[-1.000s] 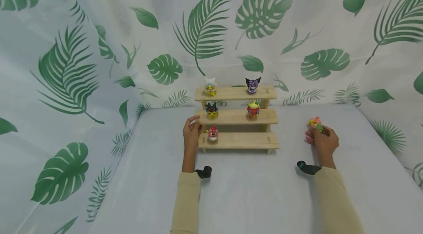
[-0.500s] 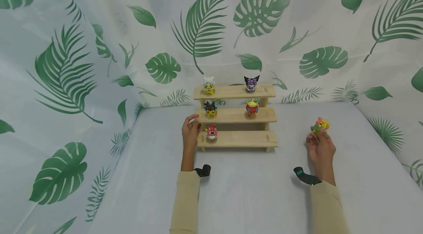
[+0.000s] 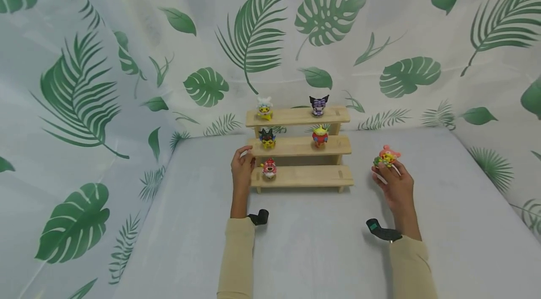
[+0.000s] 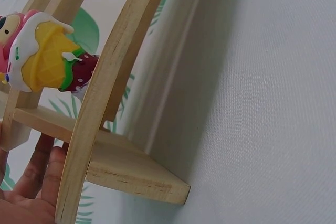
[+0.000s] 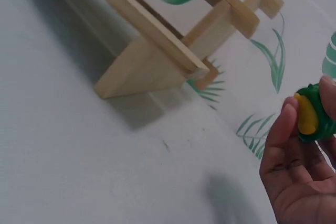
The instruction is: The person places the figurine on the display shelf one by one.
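A wooden three-step display shelf (image 3: 304,177) stands on the white table, with my left hand (image 3: 242,167) gripping its left end at the middle step. In the left wrist view that hand's fingers (image 4: 39,169) reach in beside the shelf's end. Right of the shelf, raised off the table, my right hand (image 3: 397,188) pinches a small toy figurine (image 3: 386,157) with pink ears, a yellow face and a green lower part. The right wrist view shows only the figurine's green and yellow part (image 5: 310,114) between thumb and fingertips.
On the top step stand a white-and-yellow figurine (image 3: 264,109) and a purple-and-black one (image 3: 319,106). The middle step bears a black-eared yellow figurine (image 3: 267,139) and a red one (image 3: 320,136). A pink figurine (image 3: 269,168) is at the bottom step's left. Leaf-printed cloth (image 3: 262,3) hangs behind.
My right hand has turned the figurine so its face and pink ears show, and has brought it left toward the shelf. My left hand keeps its place at the shelf's end.
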Tool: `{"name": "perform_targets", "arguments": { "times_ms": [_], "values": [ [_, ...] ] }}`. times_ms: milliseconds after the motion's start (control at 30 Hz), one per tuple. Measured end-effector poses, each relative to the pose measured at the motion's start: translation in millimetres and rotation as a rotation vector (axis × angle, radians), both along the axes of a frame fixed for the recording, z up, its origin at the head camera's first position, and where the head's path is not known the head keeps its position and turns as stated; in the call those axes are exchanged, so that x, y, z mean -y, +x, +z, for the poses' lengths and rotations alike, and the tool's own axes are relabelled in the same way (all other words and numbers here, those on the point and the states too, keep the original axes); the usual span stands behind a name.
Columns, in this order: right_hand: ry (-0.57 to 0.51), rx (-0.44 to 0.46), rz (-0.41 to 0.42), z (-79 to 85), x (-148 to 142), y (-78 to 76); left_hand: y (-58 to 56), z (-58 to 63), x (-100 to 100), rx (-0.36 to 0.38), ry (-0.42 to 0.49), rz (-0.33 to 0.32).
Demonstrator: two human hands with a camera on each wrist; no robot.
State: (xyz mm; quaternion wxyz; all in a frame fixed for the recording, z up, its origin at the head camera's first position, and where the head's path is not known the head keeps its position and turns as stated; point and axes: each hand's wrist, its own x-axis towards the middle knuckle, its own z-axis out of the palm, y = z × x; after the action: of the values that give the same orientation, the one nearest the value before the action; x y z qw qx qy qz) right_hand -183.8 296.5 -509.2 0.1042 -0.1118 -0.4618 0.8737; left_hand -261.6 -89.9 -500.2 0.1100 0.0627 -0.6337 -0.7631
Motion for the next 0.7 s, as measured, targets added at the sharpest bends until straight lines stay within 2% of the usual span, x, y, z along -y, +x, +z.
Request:
{"name": "perform_targets", "arguments": {
  "times_ms": [133, 467, 700],
  "values": [
    [0.136, -0.007, 0.047, 0.8, 7.0, 3.8, -1.0, 0.1, 0.5, -0.004, -0.010, 0.005],
    [0.273, -0.043, 0.120, 1.6, 18.4, 8.0, -0.7, -1.6, 0.1, -0.020, -0.002, 0.002],
    [0.459, -0.013, 0.145, 1.4, 27.2, 9.3, 15.1, 25.0, 1.9, 0.004, 0.012, -0.071]
  ]
}}
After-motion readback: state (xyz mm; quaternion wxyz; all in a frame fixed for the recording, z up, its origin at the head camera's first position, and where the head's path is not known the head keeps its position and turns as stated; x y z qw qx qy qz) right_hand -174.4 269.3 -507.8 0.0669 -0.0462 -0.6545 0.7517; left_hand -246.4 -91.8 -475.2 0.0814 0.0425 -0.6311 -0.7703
